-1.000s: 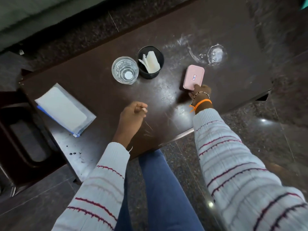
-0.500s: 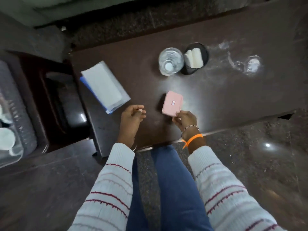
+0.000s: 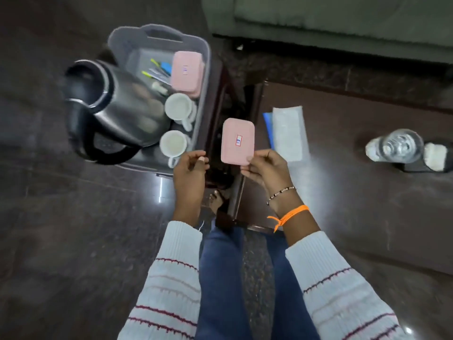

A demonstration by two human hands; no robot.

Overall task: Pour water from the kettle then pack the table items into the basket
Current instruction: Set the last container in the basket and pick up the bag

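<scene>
Two hands: the right hand [image 3: 263, 168] pinches the near edge of the pink box [image 3: 237, 141] between thumb and curled fingers; the left hand [image 3: 190, 168] hovers just beside it, fingers loosely curled and holding nothing.
Change: a second ago the pink box lay on the table [image 3: 355, 217] under the right hand; now it is lifted clear and carried leftward, over the gap between table and basket [image 3: 159, 42].
Box position: in the air, near the basket's right rim, not yet inside.
Basket contents: a second pink box [image 3: 186, 72], two white cups [image 3: 178, 107], small packets, and the kettle [image 3: 115, 111] standing at its left side.
Left on the table: a glass of water [image 3: 400, 146], a dark holder of white sachets [image 3: 436, 158] touching it, and a flat clear-wrapped packet [image 3: 289, 133].
Task meaning: pouring looks done, since the glass holds water; packing is under way, with three table items still to go after this box.
Next move, judged: a short carry left and down, probably onto or beside the other pink box; space in the basket looks tight.
</scene>
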